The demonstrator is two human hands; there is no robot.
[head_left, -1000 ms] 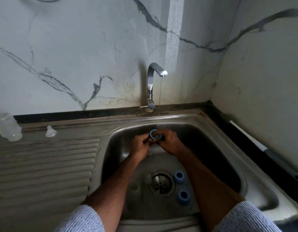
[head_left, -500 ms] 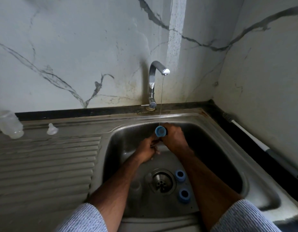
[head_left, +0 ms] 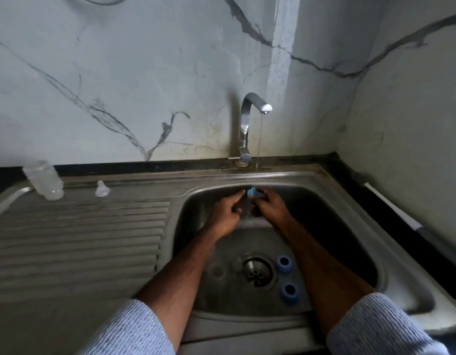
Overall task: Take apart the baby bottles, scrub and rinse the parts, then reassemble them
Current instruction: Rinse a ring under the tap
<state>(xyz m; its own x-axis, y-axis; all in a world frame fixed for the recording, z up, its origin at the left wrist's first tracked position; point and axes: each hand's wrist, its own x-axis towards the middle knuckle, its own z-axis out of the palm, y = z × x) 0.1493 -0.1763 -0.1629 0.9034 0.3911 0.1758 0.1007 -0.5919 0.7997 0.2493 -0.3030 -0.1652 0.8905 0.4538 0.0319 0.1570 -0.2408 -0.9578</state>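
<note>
Rinsing blue collar ring (head_left: pixel 255 192) under tap (head_left: pixel 251 124).
Right hand (head_left: pixel 271 208) pinches ring at fingertips; left hand (head_left: pixel 225 213) just left, loosely curled, forefinger touching it.

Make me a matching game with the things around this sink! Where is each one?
Things:
1. clear plastic bottle
2. small clear teat
3. two blue round rings
4. blue ring under the tap water

Places:
A. on the sink floor beside the drain
B. in the right hand
C. at the draining board's far left
D. on the draining board, right of the bottle

Pairs: 1-C, 2-D, 3-A, 4-B
</note>
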